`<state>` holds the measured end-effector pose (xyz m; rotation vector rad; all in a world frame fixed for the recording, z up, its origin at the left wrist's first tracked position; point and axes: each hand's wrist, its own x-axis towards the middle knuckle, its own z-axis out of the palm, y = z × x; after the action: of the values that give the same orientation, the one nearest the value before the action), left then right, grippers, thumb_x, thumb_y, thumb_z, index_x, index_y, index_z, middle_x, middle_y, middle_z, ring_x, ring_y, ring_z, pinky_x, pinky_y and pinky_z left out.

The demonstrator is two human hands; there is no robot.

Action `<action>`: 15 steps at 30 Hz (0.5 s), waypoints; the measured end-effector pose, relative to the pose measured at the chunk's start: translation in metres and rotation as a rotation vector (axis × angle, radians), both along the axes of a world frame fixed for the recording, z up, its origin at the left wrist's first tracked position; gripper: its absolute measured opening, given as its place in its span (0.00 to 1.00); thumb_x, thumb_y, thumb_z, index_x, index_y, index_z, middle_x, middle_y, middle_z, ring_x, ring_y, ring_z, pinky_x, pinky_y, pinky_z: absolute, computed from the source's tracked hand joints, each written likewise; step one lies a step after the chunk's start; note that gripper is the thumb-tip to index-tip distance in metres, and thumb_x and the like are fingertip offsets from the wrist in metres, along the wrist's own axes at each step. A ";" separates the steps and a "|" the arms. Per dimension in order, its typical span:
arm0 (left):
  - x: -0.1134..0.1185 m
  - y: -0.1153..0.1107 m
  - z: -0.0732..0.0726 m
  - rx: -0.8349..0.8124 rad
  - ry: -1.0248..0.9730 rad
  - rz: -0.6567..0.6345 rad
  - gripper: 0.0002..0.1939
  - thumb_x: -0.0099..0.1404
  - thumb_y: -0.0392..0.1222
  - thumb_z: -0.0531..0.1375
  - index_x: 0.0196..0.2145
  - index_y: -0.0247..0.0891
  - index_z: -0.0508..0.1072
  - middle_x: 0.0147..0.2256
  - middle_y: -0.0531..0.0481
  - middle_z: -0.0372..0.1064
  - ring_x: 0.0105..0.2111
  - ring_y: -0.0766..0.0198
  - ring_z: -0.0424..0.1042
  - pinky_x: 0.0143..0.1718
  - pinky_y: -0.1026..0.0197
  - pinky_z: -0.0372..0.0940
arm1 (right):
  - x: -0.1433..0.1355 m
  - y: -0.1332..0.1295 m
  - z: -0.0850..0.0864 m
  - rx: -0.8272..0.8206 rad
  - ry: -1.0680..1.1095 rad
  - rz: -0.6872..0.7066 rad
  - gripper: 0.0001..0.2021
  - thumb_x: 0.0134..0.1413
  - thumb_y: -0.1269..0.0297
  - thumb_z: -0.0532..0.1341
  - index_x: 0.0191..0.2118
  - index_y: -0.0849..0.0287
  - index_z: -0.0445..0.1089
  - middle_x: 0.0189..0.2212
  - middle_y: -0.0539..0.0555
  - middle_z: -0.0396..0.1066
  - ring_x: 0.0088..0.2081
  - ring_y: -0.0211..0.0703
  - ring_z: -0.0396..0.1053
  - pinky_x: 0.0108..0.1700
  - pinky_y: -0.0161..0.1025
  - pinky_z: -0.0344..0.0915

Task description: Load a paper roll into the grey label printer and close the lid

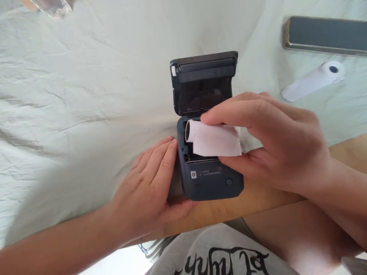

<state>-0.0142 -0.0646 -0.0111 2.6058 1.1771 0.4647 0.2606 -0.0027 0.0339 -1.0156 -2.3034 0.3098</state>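
Note:
A small dark blue portable thermal printer (212, 183) sits near the table edge, its lid (205, 86) flipped up. My left hand (146, 179) steadies it, fingers along its left side and thumb at the near edge. In my right hand (275, 141) is a small white paper roll (215, 137), pinched between thumb and fingers at its right part. The roll lies sideways over the paper compartment, its loose end hanging toward me. Whether it touches the compartment floor is hidden. A power button shows on the printer's front right.
A second white paper roll (314, 80), partly unrolled, lies at the right. Beyond it is a dark, flat, long object with a metallic rim (327, 35). A clear object (56, 8) is cut off at the top left. Wrinkled pale cloth (86, 95) covers the wooden table (269, 198).

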 end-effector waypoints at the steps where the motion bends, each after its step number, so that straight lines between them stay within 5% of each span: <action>1: 0.001 0.000 0.000 0.015 0.004 0.002 0.49 0.85 0.65 0.58 0.87 0.35 0.47 0.73 0.25 0.75 0.74 0.29 0.78 0.71 0.31 0.80 | 0.002 0.000 -0.002 0.028 0.015 0.000 0.16 0.70 0.77 0.62 0.52 0.48 0.78 0.47 0.45 0.88 0.45 0.42 0.86 0.45 0.44 0.74; 6: 0.002 -0.001 -0.002 0.051 -0.017 0.026 0.47 0.87 0.64 0.55 0.88 0.34 0.46 0.71 0.27 0.76 0.74 0.33 0.78 0.72 0.35 0.80 | 0.011 0.000 -0.004 0.029 -0.014 -0.015 0.13 0.72 0.79 0.63 0.42 0.49 0.71 0.53 0.43 0.89 0.50 0.41 0.89 0.46 0.46 0.78; 15: -0.001 0.001 0.001 0.044 0.002 -0.007 0.51 0.84 0.65 0.59 0.88 0.34 0.46 0.72 0.24 0.75 0.74 0.31 0.78 0.71 0.34 0.81 | 0.017 0.003 -0.007 0.013 0.014 0.060 0.11 0.79 0.71 0.64 0.47 0.49 0.83 0.56 0.48 0.88 0.51 0.41 0.87 0.56 0.43 0.84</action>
<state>-0.0156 -0.0631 -0.0101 2.6472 1.1710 0.4916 0.2772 -0.0001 0.0265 -0.9364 -2.3237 0.3249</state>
